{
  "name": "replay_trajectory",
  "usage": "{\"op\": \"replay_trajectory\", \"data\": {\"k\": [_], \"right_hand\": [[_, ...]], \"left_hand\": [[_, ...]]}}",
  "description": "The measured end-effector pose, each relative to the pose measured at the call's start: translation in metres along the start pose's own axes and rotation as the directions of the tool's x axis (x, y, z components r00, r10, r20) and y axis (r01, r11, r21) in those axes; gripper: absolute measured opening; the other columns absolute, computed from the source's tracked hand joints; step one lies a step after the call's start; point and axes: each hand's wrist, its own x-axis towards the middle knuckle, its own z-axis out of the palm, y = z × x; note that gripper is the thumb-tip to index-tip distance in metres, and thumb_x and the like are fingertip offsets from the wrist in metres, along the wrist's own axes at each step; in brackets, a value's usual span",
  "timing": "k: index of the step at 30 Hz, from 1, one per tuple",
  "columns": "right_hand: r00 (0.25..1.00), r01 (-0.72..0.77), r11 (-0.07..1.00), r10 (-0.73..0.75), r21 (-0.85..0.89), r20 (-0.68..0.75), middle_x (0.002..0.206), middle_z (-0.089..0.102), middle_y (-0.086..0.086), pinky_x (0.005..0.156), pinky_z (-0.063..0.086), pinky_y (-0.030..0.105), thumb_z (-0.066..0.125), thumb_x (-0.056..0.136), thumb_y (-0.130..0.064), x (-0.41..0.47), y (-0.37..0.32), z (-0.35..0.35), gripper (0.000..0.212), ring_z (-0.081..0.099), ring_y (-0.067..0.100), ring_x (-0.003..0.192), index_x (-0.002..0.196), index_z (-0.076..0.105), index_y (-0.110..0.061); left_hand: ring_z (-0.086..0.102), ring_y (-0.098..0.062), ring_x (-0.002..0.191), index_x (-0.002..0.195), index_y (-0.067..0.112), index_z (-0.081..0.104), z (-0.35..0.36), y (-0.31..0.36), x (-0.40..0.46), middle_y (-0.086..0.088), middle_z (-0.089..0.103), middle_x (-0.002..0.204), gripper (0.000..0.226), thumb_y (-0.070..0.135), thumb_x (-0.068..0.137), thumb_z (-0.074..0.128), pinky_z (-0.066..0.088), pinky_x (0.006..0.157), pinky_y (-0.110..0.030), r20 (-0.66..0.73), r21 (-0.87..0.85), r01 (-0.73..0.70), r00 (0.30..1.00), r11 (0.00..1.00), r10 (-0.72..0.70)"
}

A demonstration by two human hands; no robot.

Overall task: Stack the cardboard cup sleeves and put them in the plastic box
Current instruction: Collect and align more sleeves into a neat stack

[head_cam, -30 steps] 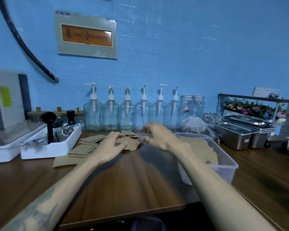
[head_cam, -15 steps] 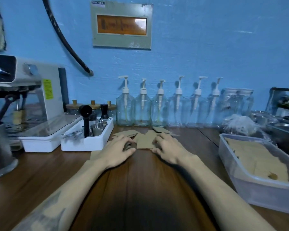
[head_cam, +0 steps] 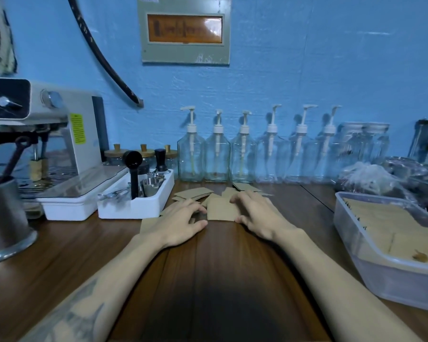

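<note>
The cardboard cup sleeves (head_cam: 220, 210) lie flat at frame centre, one between your hands, long axis left-right. Your left hand (head_cam: 181, 222) and right hand (head_cam: 258, 217) rest relaxed on them, grasping nothing. The plastic box (head_cam: 391, 275) (already part-filled) sits lower right, nearer your right hand, bare wooden counter (head_cam: 220, 280) between.

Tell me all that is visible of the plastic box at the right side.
The plastic box is a shallow, clear, rectangular tub with a rim and no lid on it. It stands on the wooden counter, apart from both hands. Flat brown cardboard sleeves lie inside; a small dark bit rests on them near the front.
</note>
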Motion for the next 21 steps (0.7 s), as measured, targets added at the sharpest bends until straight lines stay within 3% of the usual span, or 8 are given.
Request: {"op": "replay_trajectory", "data": {"k": [3, 7, 10, 13, 16, 19, 21], "right_hand": [[0.998, 0.009, 0.999, -0.007, 0.032, -0.062, 0.128, 0.044, 0.002, 0.104, 0.036, 0.041, 0.069, 0.086, -0.019, -0.001, -0.004, -0.002, 0.059, 0.039, 0.023, 0.122, 0.139, 0.042, -0.024], [0.994, -0.001, 0.996, 0.010, 0.090, -0.108, 0.119, 0.051, 0.001, 0.099, 0.040, 0.046, 0.062, 0.093, -0.023, 0.001, -0.010, -0.003, 0.041, 0.048, 0.025, 0.114, 0.133, 0.052, -0.024], [0.989, -0.033, 0.984, 0.058, 0.176, -0.138, 0.106, 0.068, -0.006, 0.098, 0.043, 0.044, 0.064, 0.092, -0.024, 0.002, -0.014, -0.005, 0.028, 0.058, 0.022, 0.107, 0.119, 0.062, -0.027], [0.979, -0.092, 0.940, 0.145, 0.328, -0.141, 0.080, 0.065, -0.020, 0.100, 0.043, 0.040, 0.068, 0.089, -0.024, 0.003, -0.016, -0.006, 0.016, 0.062, 0.013, 0.096, 0.097, 0.065, -0.038], [0.964, -0.149, 0.866, 0.235, 0.477, -0.127, 0.081, 0.067, -0.021, 0.095, 0.048, 0.032, 0.073, 0.086, -0.020, 0.002, -0.017, -0.009, 0.025, 0.063, 0.008, 0.094, 0.078, 0.062, -0.041], [0.947, -0.162, 0.734, 0.304, 0.659, -0.107, 0.080, 0.069, -0.006, 0.084, 0.050, 0.028, 0.072, 0.086, -0.008, 0.001, -0.016, -0.013, 0.023, 0.064, 0.011, 0.085, 0.085, 0.065, -0.030], [0.944, -0.133, 0.661, 0.311, 0.739, -0.109, 0.077, 0.064, 0.003, 0.078, 0.047, 0.028, 0.070, 0.086, -0.001, 0.003, -0.014, -0.015, 0.029, 0.060, 0.010, 0.073, 0.103, 0.062, -0.023]], "left_hand": [[0.045, -0.012, 0.125, 0.126, 0.031, 0.057, 0.000, 0.000, -0.001, 0.010, 0.053, 0.129, 0.034, 0.045, 0.095, 0.054, 0.038, 0.106, -0.037, -0.008, -0.019, -0.002, 1.000, 1.000, 0.002], [0.047, -0.012, 0.122, 0.123, 0.030, 0.059, -0.001, 0.001, -0.002, 0.010, 0.054, 0.124, 0.031, 0.043, 0.095, 0.055, 0.039, 0.104, -0.035, -0.019, -0.035, -0.014, 1.000, 0.999, 0.013], [0.047, -0.012, 0.120, 0.120, 0.030, 0.061, -0.002, 0.001, -0.003, 0.011, 0.054, 0.121, 0.028, 0.042, 0.095, 0.056, 0.039, 0.104, -0.035, -0.032, -0.053, -0.018, 0.999, 0.998, 0.016], [0.047, -0.012, 0.118, 0.117, 0.032, 0.062, -0.004, -0.001, -0.003, 0.013, 0.055, 0.116, 0.024, 0.041, 0.095, 0.057, 0.039, 0.105, -0.040, -0.041, -0.123, -0.013, 0.999, 0.992, 0.008], [0.046, -0.011, 0.119, 0.117, 0.031, 0.063, -0.007, -0.002, -0.004, 0.013, 0.054, 0.115, 0.023, 0.039, 0.096, 0.057, 0.038, 0.107, -0.040, -0.061, -0.153, -0.005, 0.998, 0.988, -0.004], [0.043, -0.009, 0.124, 0.119, 0.026, 0.064, -0.011, -0.002, -0.004, 0.011, 0.054, 0.117, 0.025, 0.037, 0.098, 0.056, 0.035, 0.109, -0.037, -0.110, -0.154, -0.011, 0.994, 0.988, -0.006], [0.044, -0.008, 0.124, 0.118, 0.024, 0.065, -0.012, -0.003, -0.005, 0.014, 0.054, 0.115, 0.025, 0.036, 0.098, 0.055, 0.036, 0.109, -0.035, -0.138, -0.187, -0.012, 0.990, 0.982, -0.014]]}}
